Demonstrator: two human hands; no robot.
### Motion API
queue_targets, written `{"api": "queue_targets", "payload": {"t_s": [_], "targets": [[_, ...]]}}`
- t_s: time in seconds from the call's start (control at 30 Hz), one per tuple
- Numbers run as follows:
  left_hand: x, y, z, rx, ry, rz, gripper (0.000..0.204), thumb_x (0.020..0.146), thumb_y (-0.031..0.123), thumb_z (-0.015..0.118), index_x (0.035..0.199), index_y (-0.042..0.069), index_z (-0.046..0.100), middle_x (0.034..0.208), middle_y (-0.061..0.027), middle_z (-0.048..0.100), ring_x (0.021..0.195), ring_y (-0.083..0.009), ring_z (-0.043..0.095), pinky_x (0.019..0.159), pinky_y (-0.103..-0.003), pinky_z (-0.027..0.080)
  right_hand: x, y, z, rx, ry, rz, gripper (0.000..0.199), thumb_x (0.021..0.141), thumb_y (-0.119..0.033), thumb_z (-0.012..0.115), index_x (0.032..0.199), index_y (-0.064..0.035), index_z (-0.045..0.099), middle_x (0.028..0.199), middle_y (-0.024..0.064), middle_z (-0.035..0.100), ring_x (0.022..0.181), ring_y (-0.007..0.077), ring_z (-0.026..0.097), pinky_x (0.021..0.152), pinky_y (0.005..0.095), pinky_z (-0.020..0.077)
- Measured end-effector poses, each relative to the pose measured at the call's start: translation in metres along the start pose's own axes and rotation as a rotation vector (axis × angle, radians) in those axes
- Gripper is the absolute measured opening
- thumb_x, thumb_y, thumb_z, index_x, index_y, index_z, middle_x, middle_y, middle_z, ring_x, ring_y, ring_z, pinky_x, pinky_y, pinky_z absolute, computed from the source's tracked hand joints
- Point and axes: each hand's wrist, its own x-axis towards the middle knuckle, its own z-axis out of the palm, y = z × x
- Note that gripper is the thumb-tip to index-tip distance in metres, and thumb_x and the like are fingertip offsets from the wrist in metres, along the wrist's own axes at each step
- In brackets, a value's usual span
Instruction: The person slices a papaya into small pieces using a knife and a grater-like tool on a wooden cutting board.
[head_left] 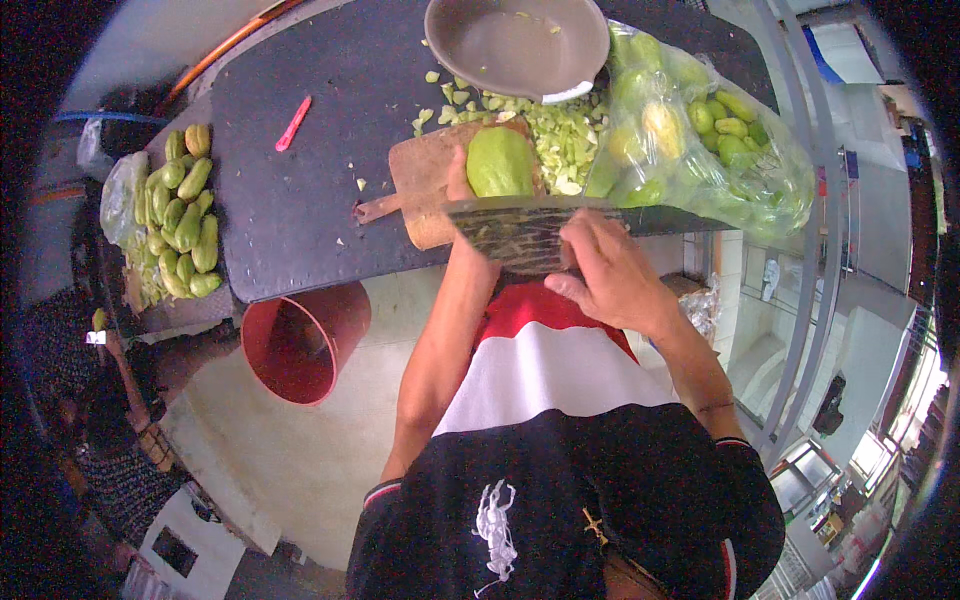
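Head-worn fisheye, facing steeply down — close above the torso (pixel 545 460), black tabletop (pixel 290 200) ahead

The right hand (pixel 605 265) was curled in a grip, fingers bent; the left hand (pixel 457 180), partly hidden, seemed cupped. Both forearms (pixel 437 365) reached forward, angling inward.

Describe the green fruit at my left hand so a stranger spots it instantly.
On the dark table, find the brown cutting board. Over it, at your left hand and just beyond the knife, is the light-green fruit. Unlike the chopped pieces and bagged fruit to its right, it is large, rounded and unbagged.
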Motion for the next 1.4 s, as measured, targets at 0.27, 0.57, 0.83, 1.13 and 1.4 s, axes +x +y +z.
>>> {"api": "queue_targets", "payload": {"t_s": [0.27, 0.57, 0.83, 1.13, 1.4], "targets": [[-0.007, 0.0, -0.012, 0.11, 0.065, -0.103, 0.068, 0.094, 0.064, 0.039, 0.123, 0.006, 0.059, 0.103, -0.0155, 0.067, 0.084, -0.0287, 0.068, 0.072, -0.043, 0.059, -0.005, -0.001, 0.008, -0.036, -0.12, -0.045, 0.047, 0.077, -0.043, 0.076, 0.096, -0.0052, 0.055, 0.087, 0.0093, 0.059, 0.08, 0.0334, 0.062, 0.075, 0.0443, 0.0488], [-0.025, 0.005, 0.016, -0.008, 0.109, -0.072, 0.067, 0.091, 0.063, 0.044, 0.121, 0.006, 0.059, 0.103, -0.0139, 0.066, 0.085, -0.0281, 0.068, 0.073, -0.043, 0.06, 0.0, -0.007, 0.008, -0.07, -0.032, -0.182, 0.045, 0.079, -0.045, 0.075, 0.092, -0.0063, 0.056, 0.086, 0.0084, 0.06, 0.078, 0.0296, 0.062, 0.074, 0.0415, 0.0495], [-0.017, 0.0, -0.009, 0.133, 0.081, -0.075, 0.065, 0.091, 0.064, 0.044, 0.116, 0.007, 0.062, 0.097, -0.0115, 0.068, 0.078, -0.0241, 0.068, 0.066, -0.037, 0.059, -0.003, -0.012, 0.012, -0.087, -0.088, -0.198, 0.047, 0.079, -0.049, 0.073, 0.091, -0.0066, 0.057, 0.086, 0.0085, 0.06, 0.079, 0.0275, 0.063, 0.072, 0.0386, 0.0493], [-0.025, -0.004, 0.0, 0.082, 0.134, -0.074, 0.066, 0.091, 0.064, 0.043, 0.117, 0.007, 0.062, 0.097, -0.0115, 0.068, 0.077, -0.0237, 0.067, 0.065, -0.037, 0.058, 0.0, -0.012, 0.007, -0.109, -0.159, -0.217, 0.05, 0.083, -0.056, 0.064, 0.093, -0.0076, 0.058, 0.081, 0.0092, 0.062, 0.078, 0.0276, 0.066, 0.075, 0.0408, 0.0508], [-0.03, -0.002, 0.005, 0.1, 0.17, -0.085, 0.063, 0.092, 0.063, 0.042, 0.111, 0.007, 0.063, 0.093, -0.0106, 0.068, 0.077, -0.0236, 0.067, 0.063, -0.038, 0.057, 0.002, -0.008, 0.003, -0.078, -0.191, -0.248, 0.05, 0.083, -0.056, 0.064, 0.091, -0.0075, 0.056, 0.082, 0.0095, 0.062, 0.076, 0.0292, 0.066, 0.072, 0.0413, 0.0518]]}}
